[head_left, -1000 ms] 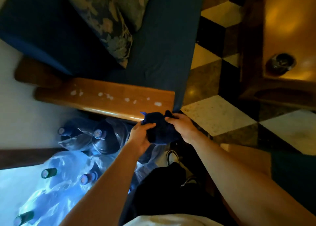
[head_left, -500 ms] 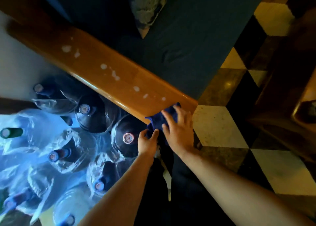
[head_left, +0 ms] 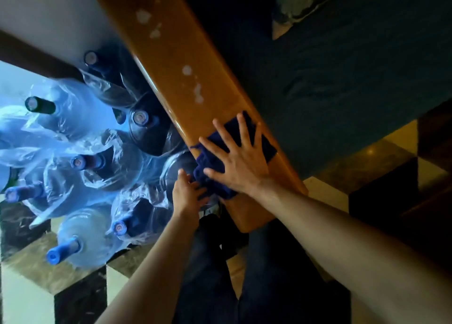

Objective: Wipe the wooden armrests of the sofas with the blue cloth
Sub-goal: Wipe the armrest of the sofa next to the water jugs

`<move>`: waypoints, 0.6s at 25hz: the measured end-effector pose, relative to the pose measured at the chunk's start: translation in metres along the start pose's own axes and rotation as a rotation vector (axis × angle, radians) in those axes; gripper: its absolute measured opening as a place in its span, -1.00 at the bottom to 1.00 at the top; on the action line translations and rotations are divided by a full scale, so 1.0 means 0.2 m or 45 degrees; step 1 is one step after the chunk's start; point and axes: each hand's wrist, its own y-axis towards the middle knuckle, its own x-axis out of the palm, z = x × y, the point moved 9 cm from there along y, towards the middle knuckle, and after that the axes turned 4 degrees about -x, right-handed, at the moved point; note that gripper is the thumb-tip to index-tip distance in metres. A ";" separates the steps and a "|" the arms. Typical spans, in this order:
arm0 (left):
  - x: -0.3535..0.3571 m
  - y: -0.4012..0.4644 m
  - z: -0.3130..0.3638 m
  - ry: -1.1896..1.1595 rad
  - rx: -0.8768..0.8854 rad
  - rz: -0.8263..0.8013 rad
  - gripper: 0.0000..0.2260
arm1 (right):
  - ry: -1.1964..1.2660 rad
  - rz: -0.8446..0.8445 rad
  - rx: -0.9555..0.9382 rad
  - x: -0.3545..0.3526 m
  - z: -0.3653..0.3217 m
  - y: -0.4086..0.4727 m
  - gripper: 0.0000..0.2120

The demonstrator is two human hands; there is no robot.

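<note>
The right hand (head_left: pixel 241 163) lies flat with fingers spread wide, pressing the blue cloth (head_left: pixel 265 143) onto the wooden armrest (head_left: pixel 186 52), while the left hand (head_left: pixel 187 192) pinches the cloth's corner hanging off the edge beside it. Pale spots (head_left: pixel 197 92) lie ahead of the right fingertips. The trailing corner could snag or bunch, so the stroke may skip those spots.

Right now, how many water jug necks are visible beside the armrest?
7 jug necks: one by the wall, one far left, one against the armrest, one central, three lower left. Others may be hidden.
</note>
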 end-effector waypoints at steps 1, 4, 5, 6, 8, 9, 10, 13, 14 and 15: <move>0.01 0.01 0.04 -0.006 -0.017 0.012 -0.54 | 0.010 -0.015 0.080 -0.03 0.09 0.07 -0.22; 0.04 0.03 0.14 -0.028 -0.015 0.045 -0.54 | 0.259 -0.095 0.261 -0.05 0.38 0.15 -0.20; 0.05 0.02 0.16 -0.015 0.000 0.036 -0.53 | 0.454 -0.101 0.297 -0.05 0.45 0.11 -0.18; 0.06 0.02 0.16 -0.014 0.005 0.027 -0.52 | 0.684 -0.100 0.369 -0.03 0.52 0.04 -0.17; 0.08 0.00 0.15 -0.011 -0.003 0.003 -0.49 | 1.046 -0.118 0.577 0.00 0.62 -0.23 -0.19; 0.09 -0.01 0.13 -0.013 -0.004 -0.004 -0.48 | 1.119 -0.138 0.626 0.02 0.62 -0.40 -0.23; 0.10 -0.01 0.11 -0.019 0.003 -0.010 -0.46 | 1.138 -0.152 0.627 0.03 0.61 -0.57 -0.25; 0.10 -0.02 0.03 -0.047 0.008 -0.028 -0.45 | 0.920 -0.168 0.501 0.03 0.52 -0.85 -0.13; 0.10 -0.01 0.01 -0.059 0.007 -0.033 -0.44 | 0.740 -0.166 0.462 0.02 0.50 -0.84 -0.11; 0.10 -0.01 -0.01 -0.076 0.004 -0.043 -0.44 | 0.523 -0.174 0.412 0.01 0.47 -0.80 -0.11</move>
